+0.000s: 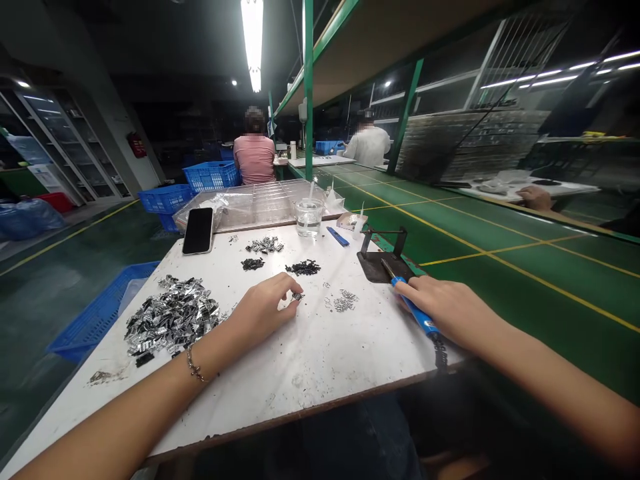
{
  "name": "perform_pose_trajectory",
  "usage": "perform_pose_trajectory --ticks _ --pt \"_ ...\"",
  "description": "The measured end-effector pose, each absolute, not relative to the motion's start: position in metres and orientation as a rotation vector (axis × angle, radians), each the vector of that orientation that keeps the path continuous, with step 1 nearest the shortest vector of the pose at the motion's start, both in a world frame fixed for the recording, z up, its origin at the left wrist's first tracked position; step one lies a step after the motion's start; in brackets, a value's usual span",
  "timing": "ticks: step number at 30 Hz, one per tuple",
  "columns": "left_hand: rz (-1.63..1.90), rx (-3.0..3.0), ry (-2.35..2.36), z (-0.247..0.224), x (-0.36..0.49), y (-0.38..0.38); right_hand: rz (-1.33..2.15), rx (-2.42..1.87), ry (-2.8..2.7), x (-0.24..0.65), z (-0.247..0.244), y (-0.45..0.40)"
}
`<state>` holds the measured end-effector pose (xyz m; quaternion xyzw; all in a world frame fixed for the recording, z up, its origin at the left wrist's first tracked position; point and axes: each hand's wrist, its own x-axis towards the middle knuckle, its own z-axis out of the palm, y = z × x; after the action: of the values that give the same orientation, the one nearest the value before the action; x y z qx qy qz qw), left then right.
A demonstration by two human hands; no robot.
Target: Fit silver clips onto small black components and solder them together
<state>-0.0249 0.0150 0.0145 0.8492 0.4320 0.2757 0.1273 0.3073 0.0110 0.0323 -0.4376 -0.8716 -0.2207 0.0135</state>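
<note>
1. Both forearms enter from the near edge of the desk (pixel 310 360), a white, scuffed board; the two hands are well apart.
2. Left hand (pixel 263 310): wrist carries a thin bracelet (pixel 195 365); fingers curled, thumb and fingertips pinched together on a small metal part (pixel 299 297) that rests on the desk surface near its middle.
3. Right hand (pixel 447 308): lies at the right edge of the desk, palm down, closed over the blue handle of a soldering iron (pixel 417 313). Iron tip points away from the camera and rests on a dark metal stand (pixel 383 260) just beyond the hand.
4. Small heap of silvery clips (pixel 343 301) lies between the two hands, just beside the pinched part.
5. Large pile of shiny metal pieces (pixel 170 317) sits toward the left edge, near the left forearm.
6. Three smaller dark heaps (pixel 280 257) lie past the hands, mid-desk.
7. Far edge: black phone (pixel 198 231) leaning on a clear compartment tray (pixel 260 203); clear glass cup (pixel 309 217) beside it; blue pen-like item (pixel 338 236) near the cup.
8. Background: two seated persons at farther benches, blue crates (pixel 210 175) on the left; another person's hand (pixel 535 197) on the bench at right.
</note>
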Motion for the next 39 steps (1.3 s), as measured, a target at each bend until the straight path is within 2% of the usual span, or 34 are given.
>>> perform_pose_trajectory --ticks 8,12,18,23,26,30,36,39 --pt "0.858 2.491 1.382 0.027 -0.044 0.029 -0.502 -1.401 -2.803 0.317 0.022 0.017" --pt "0.971 2.416 1.58 0.036 -0.068 0.067 -0.649 -1.336 -2.785 0.321 0.022 0.016" --pt "0.889 2.384 1.692 0.033 -0.095 0.134 -0.934 -1.186 -2.692 0.302 0.042 0.005" --pt "0.873 2.371 1.653 0.025 -0.101 0.15 -0.916 -0.978 -2.628 0.271 0.051 -0.012" --pt "0.879 2.382 1.592 0.025 -0.1 0.146 -0.656 -0.879 -2.6 0.252 0.041 -0.025" --pt "0.935 2.423 1.501 0.038 -0.091 0.126 -0.073 -0.871 -2.499 0.231 0.033 -0.041" --pt "1.132 2.599 1.104 0.087 -0.057 0.054 0.815 -0.993 -2.019 0.185 0.07 -0.036" --pt "1.233 2.669 0.992 0.115 -0.045 0.022 1.085 -0.979 -1.694 0.158 0.09 -0.025"
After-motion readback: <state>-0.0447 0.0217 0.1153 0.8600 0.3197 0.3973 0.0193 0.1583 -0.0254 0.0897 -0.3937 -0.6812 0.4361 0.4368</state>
